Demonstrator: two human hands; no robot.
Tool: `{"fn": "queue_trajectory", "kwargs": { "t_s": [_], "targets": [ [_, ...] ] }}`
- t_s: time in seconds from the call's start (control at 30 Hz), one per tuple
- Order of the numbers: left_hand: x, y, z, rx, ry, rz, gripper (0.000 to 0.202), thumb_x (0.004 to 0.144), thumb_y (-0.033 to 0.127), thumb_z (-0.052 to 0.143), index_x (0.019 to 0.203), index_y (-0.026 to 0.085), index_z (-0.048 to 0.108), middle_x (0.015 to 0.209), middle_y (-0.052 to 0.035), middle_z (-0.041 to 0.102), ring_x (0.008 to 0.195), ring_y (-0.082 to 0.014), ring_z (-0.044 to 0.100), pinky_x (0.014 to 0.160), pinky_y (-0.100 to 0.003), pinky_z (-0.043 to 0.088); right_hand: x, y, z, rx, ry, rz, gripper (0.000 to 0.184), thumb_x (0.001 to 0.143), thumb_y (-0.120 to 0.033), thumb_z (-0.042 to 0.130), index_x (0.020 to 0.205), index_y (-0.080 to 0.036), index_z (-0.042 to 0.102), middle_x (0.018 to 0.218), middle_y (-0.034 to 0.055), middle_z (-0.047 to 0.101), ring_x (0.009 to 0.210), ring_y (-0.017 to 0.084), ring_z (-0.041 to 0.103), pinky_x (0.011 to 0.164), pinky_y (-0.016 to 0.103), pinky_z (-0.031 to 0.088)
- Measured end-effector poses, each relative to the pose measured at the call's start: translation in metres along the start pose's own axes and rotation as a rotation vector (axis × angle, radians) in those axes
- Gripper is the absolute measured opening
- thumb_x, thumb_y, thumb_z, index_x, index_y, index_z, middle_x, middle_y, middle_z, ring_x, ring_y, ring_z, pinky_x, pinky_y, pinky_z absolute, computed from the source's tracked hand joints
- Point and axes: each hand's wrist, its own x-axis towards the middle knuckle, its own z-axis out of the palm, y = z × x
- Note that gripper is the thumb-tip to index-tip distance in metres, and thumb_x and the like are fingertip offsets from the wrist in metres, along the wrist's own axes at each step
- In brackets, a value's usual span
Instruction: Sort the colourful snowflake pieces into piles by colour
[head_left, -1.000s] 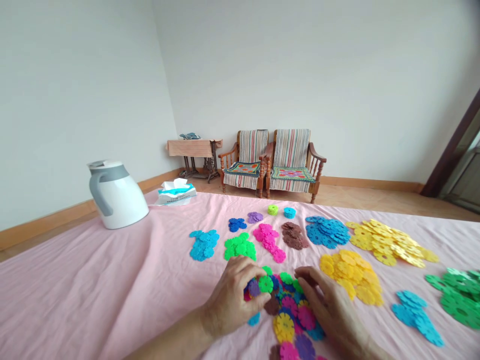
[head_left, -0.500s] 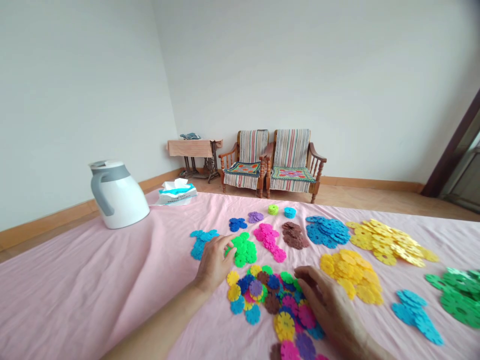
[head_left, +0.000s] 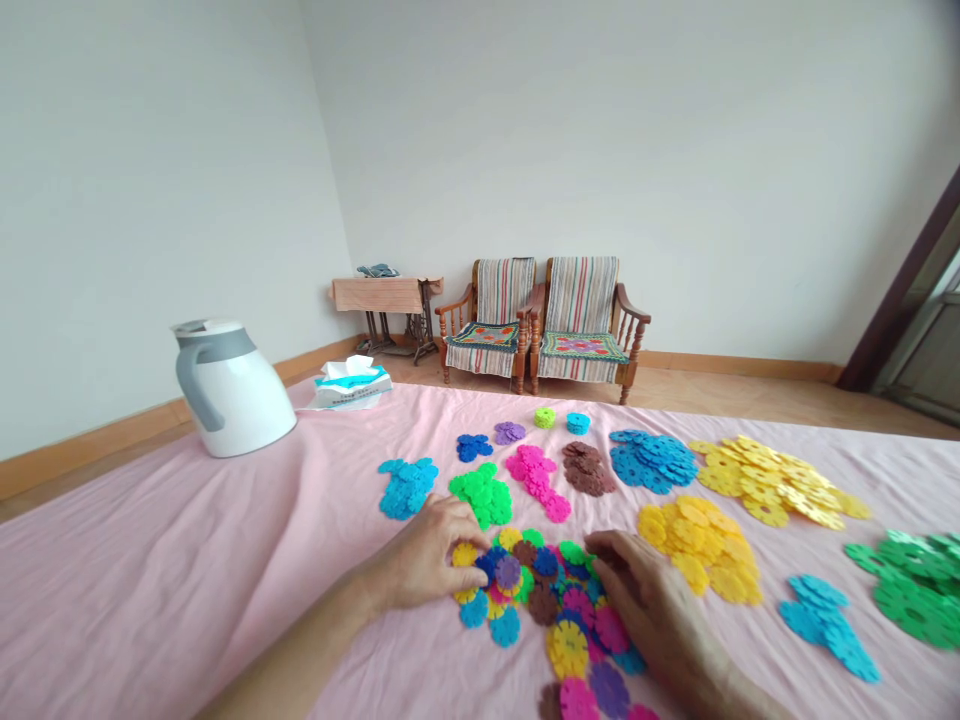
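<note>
Notched plastic discs of mixed colours lie in a loose heap (head_left: 544, 602) between my hands on the pink cloth. My left hand (head_left: 435, 550) is at the heap's left edge, thumb and fingers apart around a yellow disc (head_left: 464, 555) and near a dark blue one. Over the right side of the heap rests my right hand (head_left: 649, 600), its fingers curved and touching green and pink discs; whether it grips any is hidden. Just beyond my left hand are a bright green pile (head_left: 484, 495) and a light blue pile (head_left: 407, 487).
Sorted piles spread beyond the heap: pink (head_left: 536, 480), brown (head_left: 587, 468), blue (head_left: 652, 460), yellow (head_left: 701, 545) and dark green (head_left: 919, 590). A white jug (head_left: 240, 400) and a tissue box (head_left: 352, 385) stand at the left. Two armchairs (head_left: 581, 310) are past the far edge.
My left hand has moved from beside the bright green pile back toward me, to the left edge of the mixed heap. My right hand has stayed nearly still.
</note>
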Motion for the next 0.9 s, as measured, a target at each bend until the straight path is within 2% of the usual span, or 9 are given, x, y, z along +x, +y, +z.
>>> {"fn": "queue_trajectory", "kwargs": {
  "t_s": [0.2,0.43,0.9],
  "targets": [
    [0.001,-0.0003,0.0026,-0.03,-0.009,0.01,0.015,0.069,0.03,0.073,0.08,0.021,0.066,0.079,0.0013,0.062,0.083,-0.0163,0.053,0.077,-0.028,0.034,-0.0009,0.0054,0.0028,-0.011,-0.027,-0.014,0.023,0.089,-0.037,0.041,0.095,-0.023,0.058,0.092,0.0042,0.065,0.087,0.019,0.06,0.078,0.032,0.046],
    [0.0008,0.0017,0.0029,-0.094,-0.033,-0.032,0.013,0.067,0.018,0.07,0.078,0.019,0.062,0.077,0.0018,0.061,0.08,-0.0153,0.052,0.074,-0.026,0.035,0.0002,0.0055,0.003,-0.008,-0.039,-0.013,0.023,0.09,-0.037,0.04,0.098,-0.023,0.057,0.093,0.0039,0.064,0.089,0.019,0.058,0.08,0.033,0.045],
    [0.001,-0.0033,0.007,-0.163,0.011,-0.06,0.005,0.071,0.015,0.066,0.074,0.018,0.063,0.069,0.0033,0.059,0.071,-0.0116,0.053,0.07,-0.022,0.035,-0.0004,0.0068,0.0049,-0.031,-0.046,-0.032,0.021,0.089,-0.033,0.041,0.098,-0.023,0.057,0.094,0.0036,0.064,0.09,0.02,0.058,0.08,0.034,0.045]
  ]
}}
